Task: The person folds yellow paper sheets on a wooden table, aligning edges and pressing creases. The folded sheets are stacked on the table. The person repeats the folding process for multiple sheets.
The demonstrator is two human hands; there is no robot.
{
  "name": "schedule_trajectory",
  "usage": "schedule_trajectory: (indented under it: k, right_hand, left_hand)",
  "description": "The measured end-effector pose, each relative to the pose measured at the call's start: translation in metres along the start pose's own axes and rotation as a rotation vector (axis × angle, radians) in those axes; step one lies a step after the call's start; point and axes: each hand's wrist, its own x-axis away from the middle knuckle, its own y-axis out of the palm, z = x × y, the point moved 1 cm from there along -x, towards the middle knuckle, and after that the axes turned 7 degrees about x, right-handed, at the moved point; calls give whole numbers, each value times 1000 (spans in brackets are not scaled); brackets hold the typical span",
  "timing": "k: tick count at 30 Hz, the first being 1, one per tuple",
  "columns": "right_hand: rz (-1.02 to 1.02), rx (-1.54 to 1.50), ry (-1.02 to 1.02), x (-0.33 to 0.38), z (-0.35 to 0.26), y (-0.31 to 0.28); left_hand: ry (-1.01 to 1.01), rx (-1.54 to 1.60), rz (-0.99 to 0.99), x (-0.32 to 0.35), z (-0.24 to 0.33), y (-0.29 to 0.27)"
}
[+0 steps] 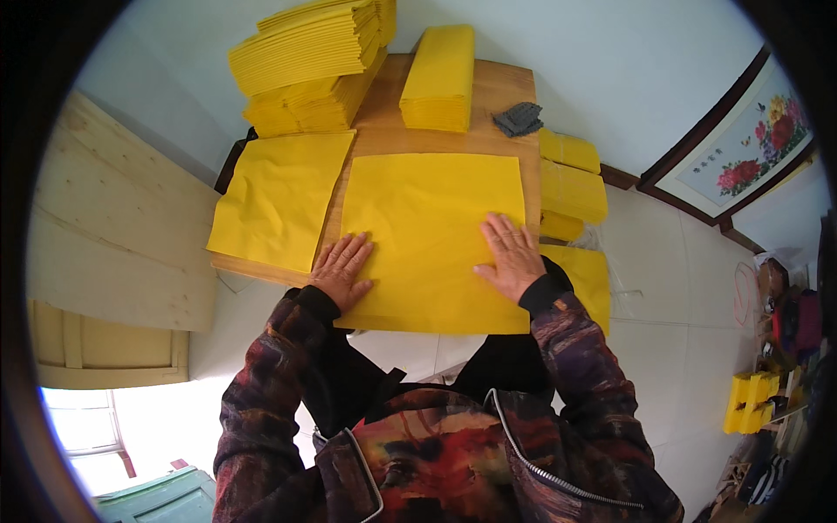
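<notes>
On the wooden worktop (377, 115), one yellow sheet (427, 222) lies flat, its near edge overhanging (nearly square, so no long axis stands out to me). It stretches between the left grip (342, 272) and the right grip (511, 258), each laid across its own side edge, neither nearer; thumbs stand apart from fingers, clamping nothing.

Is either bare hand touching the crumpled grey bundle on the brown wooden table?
No, the left hand and right hand both touch the flat yellow rectangular sheet, away from that grey bundle.
</notes>
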Motion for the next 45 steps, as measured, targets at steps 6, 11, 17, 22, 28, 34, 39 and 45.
schedule_trajectory:
  k: [6, 11, 17, 22, 28, 34, 39, 45]
  right_hand:
    - [32, 24, 65, 30, 27, -10]
    - [64, -11, -120, 64, 19, -32]
    - [-43, -54, -173, 82, 11, -42]
    - [-39, 68, -249, 88, 13, -45]
    - [-6, 38, -339, 93, 8, -51]
    - [-23, 12, -340, 98, 8, -55]
    - [44, -4, -310, 100, 6, -44]
    - [74, -5, -287, 103, 4, -38]
  left_hand:
    - [25, -3, 21, -2, -7, 5]
    - [124, 178, 119, 1, -13, -3]
    - [118, 284, 76, 18, -10, -12]
    - [177, 119, 42, 39, -4, -25]
    - [251, -141, 46, 53, -7, -16]
    - [264, -253, 129, 45, -15, 5]
    - [259, -166, 149, 48, -17, 3]
    - [273, -215, 191, 44, -23, 8]
